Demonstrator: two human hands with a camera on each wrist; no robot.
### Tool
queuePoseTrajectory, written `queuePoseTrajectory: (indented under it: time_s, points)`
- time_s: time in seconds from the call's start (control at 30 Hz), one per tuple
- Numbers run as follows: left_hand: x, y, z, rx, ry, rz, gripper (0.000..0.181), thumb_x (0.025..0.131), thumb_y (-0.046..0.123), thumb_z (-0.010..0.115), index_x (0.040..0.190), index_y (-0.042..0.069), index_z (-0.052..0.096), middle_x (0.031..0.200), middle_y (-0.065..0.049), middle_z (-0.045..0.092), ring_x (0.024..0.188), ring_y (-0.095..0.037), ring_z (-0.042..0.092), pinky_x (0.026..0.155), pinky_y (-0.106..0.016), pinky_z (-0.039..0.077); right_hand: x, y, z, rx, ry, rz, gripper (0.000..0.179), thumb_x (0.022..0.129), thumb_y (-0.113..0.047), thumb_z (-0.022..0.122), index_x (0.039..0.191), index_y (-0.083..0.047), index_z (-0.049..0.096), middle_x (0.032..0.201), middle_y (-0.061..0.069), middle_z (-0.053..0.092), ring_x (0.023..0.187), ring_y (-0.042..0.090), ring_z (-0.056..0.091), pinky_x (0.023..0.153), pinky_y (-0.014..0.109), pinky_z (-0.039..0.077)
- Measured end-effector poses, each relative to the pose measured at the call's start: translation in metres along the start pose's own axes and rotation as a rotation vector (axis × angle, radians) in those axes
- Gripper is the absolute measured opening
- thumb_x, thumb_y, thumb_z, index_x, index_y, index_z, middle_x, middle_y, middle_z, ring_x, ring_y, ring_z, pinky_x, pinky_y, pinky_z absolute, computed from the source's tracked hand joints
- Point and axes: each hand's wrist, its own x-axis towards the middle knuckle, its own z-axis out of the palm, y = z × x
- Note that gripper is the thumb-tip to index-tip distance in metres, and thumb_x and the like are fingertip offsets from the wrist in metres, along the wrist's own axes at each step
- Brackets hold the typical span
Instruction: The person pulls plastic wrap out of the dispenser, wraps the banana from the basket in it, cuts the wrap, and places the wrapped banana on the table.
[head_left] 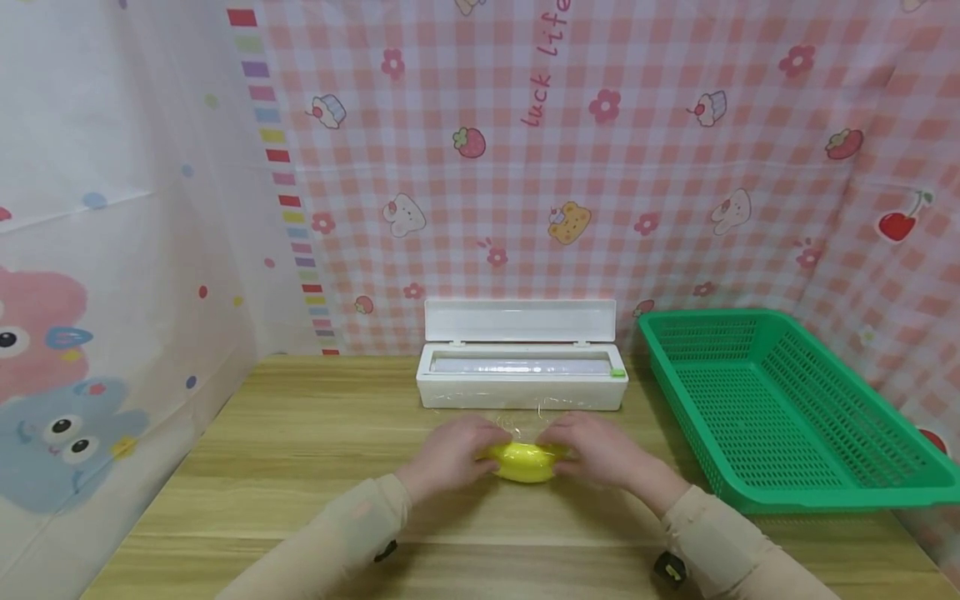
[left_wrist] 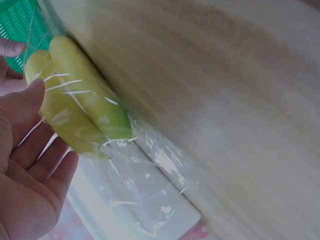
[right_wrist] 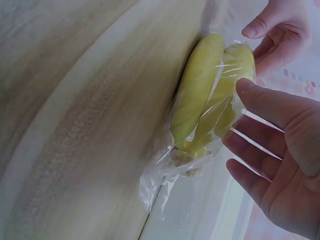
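A bunch of yellow bananas [head_left: 527, 463], wrapped in clear cling film [left_wrist: 162, 160], lies between the two hands near the middle of the table. My left hand [head_left: 456, 452] holds its left end, with the thumb on the upper side and the fingers around the far side. The opposite end is held the same way by my right hand [head_left: 600, 452]. One banana tip looks greenish in the left wrist view. Loose, crinkled film sticks out past both ends of the bananas [right_wrist: 197, 95], and some shows behind them towards the dispenser.
Just behind the hands stands a white cling film dispenser [head_left: 521, 393], its lid [head_left: 520, 321] raised and a green slider [head_left: 617, 373] at its right end. A green plastic basket [head_left: 847, 498] occupies the table's right side. Patterned cloth [head_left: 480, 192] hangs behind the wooden table [head_left: 300, 450].
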Motion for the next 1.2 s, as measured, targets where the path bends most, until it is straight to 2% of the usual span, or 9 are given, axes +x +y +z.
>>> queuePoseTrajectory:
  time_s: [0.17,0.3,0.4,0.57,0.73,0.83,1.03,1.2]
  points:
    - [0.001,-0.004,-0.005,-0.042,0.0,-0.013,0.037,0.085,0.019,0.079,0.118,0.005,0.07,0.116,-0.005,0.07,0.108,-0.022,0.064,0.098,-0.035,0.05,0.0,0.001,-0.003,0.022,-0.013,0.018,0.036,0.079,-0.017,0.082,0.113,-0.011,0.072,0.111,0.003,0.07,0.103,0.023,0.064,0.092,0.043,0.053]
    - [0.0,-0.01,-0.015,-0.07,0.065,-0.045,0.034,0.087,0.021,0.077,0.115,0.003,0.07,0.113,-0.007,0.071,0.106,-0.025,0.065,0.096,-0.039,0.051,0.0,0.003,-0.008,0.059,-0.003,0.044,0.037,0.083,-0.02,0.08,0.117,-0.008,0.07,0.116,0.006,0.069,0.108,0.027,0.063,0.094,0.046,0.052]
    - [0.0,-0.017,-0.022,-0.087,0.117,-0.102,0.034,0.086,0.019,0.078,0.114,0.002,0.07,0.111,-0.009,0.071,0.104,-0.027,0.065,0.094,-0.042,0.052,0.0,0.006,-0.013,0.095,0.024,0.074,0.04,0.085,-0.022,0.078,0.122,-0.008,0.068,0.12,0.008,0.068,0.111,0.029,0.062,0.095,0.048,0.052]
    - [0.0,-0.034,-0.026,-0.13,0.174,-0.252,0.031,0.086,0.016,0.077,0.112,0.0,0.07,0.111,-0.013,0.07,0.106,-0.03,0.063,0.097,-0.045,0.05,0.0,0.018,-0.018,0.143,0.106,0.112,0.041,0.086,-0.02,0.078,0.123,-0.006,0.067,0.12,0.009,0.068,0.111,0.031,0.063,0.095,0.049,0.051]
    - [-0.007,-0.045,-0.026,-0.233,0.226,-0.487,0.034,0.088,0.017,0.075,0.115,-0.002,0.067,0.117,-0.017,0.067,0.113,-0.034,0.06,0.102,-0.048,0.046,-0.001,0.035,-0.016,0.18,0.168,0.207,0.04,0.086,-0.015,0.077,0.123,-0.002,0.066,0.12,0.013,0.067,0.113,0.035,0.061,0.099,0.052,0.048]
    - [-0.014,-0.052,-0.026,-0.298,0.255,-0.589,0.037,0.088,0.017,0.075,0.117,-0.003,0.066,0.118,-0.019,0.066,0.111,-0.035,0.06,0.1,-0.049,0.047,-0.004,0.043,-0.016,0.175,0.19,0.28,0.041,0.086,-0.016,0.077,0.122,-0.001,0.066,0.119,0.015,0.067,0.111,0.036,0.061,0.097,0.053,0.049]
    - [-0.024,-0.068,-0.023,-0.46,0.291,-0.73,0.038,0.088,0.014,0.074,0.118,-0.006,0.063,0.115,-0.022,0.066,0.109,-0.037,0.061,0.097,-0.049,0.05,-0.007,0.053,-0.013,0.171,0.226,0.439,0.039,0.087,-0.016,0.075,0.119,0.004,0.066,0.116,0.021,0.067,0.106,0.039,0.063,0.092,0.054,0.051]
    - [-0.028,-0.076,-0.018,-0.537,0.296,-0.791,0.038,0.089,0.015,0.072,0.117,-0.009,0.063,0.111,-0.023,0.067,0.105,-0.036,0.062,0.096,-0.048,0.05,-0.008,0.057,-0.009,0.256,0.218,0.572,0.042,0.09,-0.019,0.073,0.12,0.007,0.062,0.116,0.025,0.066,0.108,0.041,0.062,0.093,0.055,0.05]
